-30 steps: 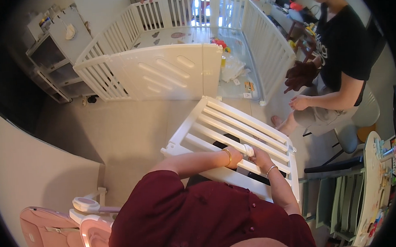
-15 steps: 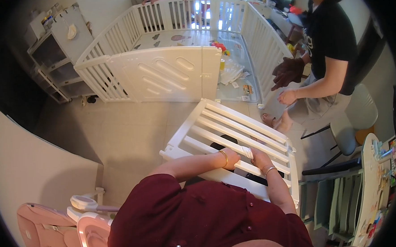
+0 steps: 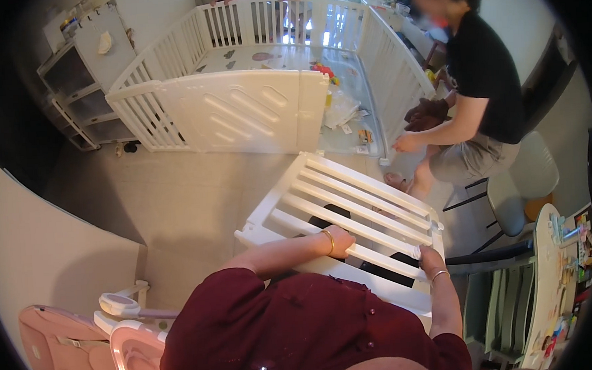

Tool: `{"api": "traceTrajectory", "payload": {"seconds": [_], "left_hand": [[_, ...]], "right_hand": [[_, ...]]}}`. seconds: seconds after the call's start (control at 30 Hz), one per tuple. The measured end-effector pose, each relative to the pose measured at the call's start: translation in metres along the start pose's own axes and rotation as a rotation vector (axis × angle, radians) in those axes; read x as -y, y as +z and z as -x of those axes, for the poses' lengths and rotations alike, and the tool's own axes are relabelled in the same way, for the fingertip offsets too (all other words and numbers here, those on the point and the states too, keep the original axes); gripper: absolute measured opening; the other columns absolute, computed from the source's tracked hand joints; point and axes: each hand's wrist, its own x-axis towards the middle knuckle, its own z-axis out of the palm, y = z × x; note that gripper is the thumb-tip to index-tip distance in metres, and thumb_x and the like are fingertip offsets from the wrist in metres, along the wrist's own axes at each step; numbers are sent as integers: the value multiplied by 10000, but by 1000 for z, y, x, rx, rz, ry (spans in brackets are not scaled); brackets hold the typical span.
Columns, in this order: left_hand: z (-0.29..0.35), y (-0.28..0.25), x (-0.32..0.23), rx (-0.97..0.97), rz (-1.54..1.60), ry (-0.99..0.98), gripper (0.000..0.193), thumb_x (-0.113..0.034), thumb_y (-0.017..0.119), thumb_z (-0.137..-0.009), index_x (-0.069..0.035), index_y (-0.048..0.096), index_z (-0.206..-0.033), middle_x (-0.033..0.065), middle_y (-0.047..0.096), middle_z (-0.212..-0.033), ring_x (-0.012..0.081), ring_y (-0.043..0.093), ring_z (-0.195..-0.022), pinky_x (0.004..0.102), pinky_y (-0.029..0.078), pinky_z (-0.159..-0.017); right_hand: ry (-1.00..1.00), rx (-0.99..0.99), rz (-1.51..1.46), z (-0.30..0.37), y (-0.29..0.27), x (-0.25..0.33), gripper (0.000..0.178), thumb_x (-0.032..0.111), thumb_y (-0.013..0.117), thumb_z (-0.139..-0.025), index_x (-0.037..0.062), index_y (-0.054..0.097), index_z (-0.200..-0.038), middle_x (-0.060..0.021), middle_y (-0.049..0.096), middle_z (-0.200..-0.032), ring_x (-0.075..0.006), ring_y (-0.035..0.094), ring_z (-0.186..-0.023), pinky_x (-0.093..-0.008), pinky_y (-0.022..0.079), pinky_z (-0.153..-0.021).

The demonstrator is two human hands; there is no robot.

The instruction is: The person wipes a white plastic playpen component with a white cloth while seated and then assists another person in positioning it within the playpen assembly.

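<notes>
A white slatted playpen panel [image 3: 360, 194] lies tilted in front of me, close to my body. My left hand [image 3: 340, 241], with a gold bangle at the wrist, is closed round one of its lower slats. Farther right along the slats, my right hand [image 3: 432, 261] is closed on a small crumpled white cloth [image 3: 416, 251], pressed against a slat near the panel's right end. Most of the cloth is hidden under the fingers. My dark shoes show through the gaps.
Ahead stands a white playpen [image 3: 239, 114] with toys inside and small children at its far side. A co-worker [image 3: 482, 88] bends beside its right corner, holding something dark brown. Right are a grey chair [image 3: 508, 204] and cluttered table [image 3: 547, 259]; left, a pink high chair [image 3: 64, 351].
My right hand has slid right along the slat with the white cloth, away from my left hand. The co-worker has bent lower, toward the playpen corner.
</notes>
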Motion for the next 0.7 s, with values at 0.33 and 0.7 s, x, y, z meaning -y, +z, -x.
{"api": "traceTrajectory", "payload": {"seconds": [0.33,0.7], "left_hand": [[-2,-8,2,50,-35,10,355,-311,608,-757,-50,613,-997,186,659,-910,336,635,-879,425,494,-784],[-2,-14,0,70,-46,18,382,-318,618,-756,-42,596,-1018,186,656,-917,339,631,-885,427,491,-782]], "right_hand": [[-111,-129,143,-6,36,-21,189,-32,562,-699,39,571,-874,-209,621,-895,-391,591,-883,-435,482,-789],[35,-140,230,-17,53,-24,229,20,626,-659,35,589,-885,-209,642,-841,-360,627,-816,-411,506,-764]]}}
